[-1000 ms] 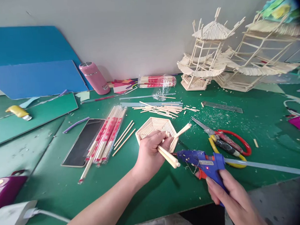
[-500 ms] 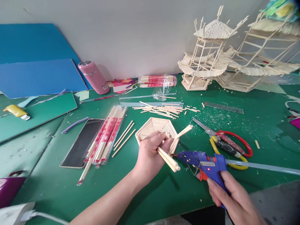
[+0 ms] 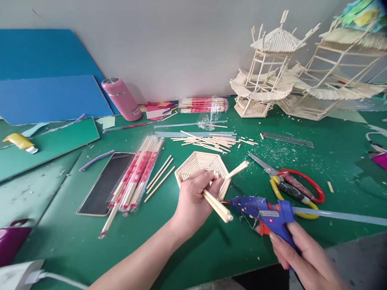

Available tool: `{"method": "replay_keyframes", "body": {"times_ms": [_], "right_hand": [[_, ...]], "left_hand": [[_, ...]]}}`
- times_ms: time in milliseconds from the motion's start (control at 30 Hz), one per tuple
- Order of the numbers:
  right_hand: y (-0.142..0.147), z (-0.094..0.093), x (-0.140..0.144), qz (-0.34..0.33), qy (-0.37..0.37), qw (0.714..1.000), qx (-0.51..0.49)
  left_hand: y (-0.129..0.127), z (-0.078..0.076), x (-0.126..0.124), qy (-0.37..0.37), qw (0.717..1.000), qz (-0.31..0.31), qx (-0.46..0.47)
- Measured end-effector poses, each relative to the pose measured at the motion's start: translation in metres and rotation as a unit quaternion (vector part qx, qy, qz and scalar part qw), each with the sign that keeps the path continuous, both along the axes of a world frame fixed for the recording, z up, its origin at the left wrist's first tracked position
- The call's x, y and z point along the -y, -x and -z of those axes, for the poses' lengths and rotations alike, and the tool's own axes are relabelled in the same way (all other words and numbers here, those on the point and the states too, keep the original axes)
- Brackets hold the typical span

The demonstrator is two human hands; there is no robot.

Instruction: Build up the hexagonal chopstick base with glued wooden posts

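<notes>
My left hand is closed around wooden sticks at a hexagonal frame built from stacked sticks. One group of stick ends points toward me, and another end sticks out to the right. My fingers hide where the sticks meet the frame. In my right hand is a blue glue gun with its small red light on and a long clear glue stick out of its back. Its nozzle lies close to the frame's right side, just below my left fingertips; whether it touches cannot be seen.
Scissors lie beyond the glue gun. Loose sticks, a wrapped chopstick bundle and a phone surround the frame. Stick-built towers stand at the back right, a pink bottle at the back left.
The glue gun and my right hand have shifted slightly right and down. My left hand keeps its hold on the sticks in the same place.
</notes>
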State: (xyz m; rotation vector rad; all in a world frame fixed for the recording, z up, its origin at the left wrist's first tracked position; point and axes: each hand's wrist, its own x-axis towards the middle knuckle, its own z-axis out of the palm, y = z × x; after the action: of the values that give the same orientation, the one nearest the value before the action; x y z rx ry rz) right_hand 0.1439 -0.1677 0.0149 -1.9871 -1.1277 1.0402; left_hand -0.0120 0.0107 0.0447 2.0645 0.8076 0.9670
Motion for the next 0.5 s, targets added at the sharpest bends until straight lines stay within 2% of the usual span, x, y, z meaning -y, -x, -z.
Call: {"method": "replay_keyframes", "body": {"times_ms": [100,200,367,500], "right_hand": [[0.004,-0.009,-0.005,-0.011,-0.025,0.999,0.030],[0.005,-0.013,-0.007,-0.036,-0.053,0.993,0.101],[-0.002,-0.012,-0.004,-0.075,-0.037,0.973,0.214],[-0.002,-0.025,-0.011,-0.120,-0.075,0.945,0.295]], "left_hand": [[0.000,0.001,0.000,-0.001,1.000,0.002,0.001],[0.000,0.001,-0.001,-0.005,1.000,0.006,0.004],[0.000,0.002,-0.001,-0.006,1.000,0.008,0.016],[-0.001,0.000,-0.001,-0.004,1.000,0.014,0.026]]}}
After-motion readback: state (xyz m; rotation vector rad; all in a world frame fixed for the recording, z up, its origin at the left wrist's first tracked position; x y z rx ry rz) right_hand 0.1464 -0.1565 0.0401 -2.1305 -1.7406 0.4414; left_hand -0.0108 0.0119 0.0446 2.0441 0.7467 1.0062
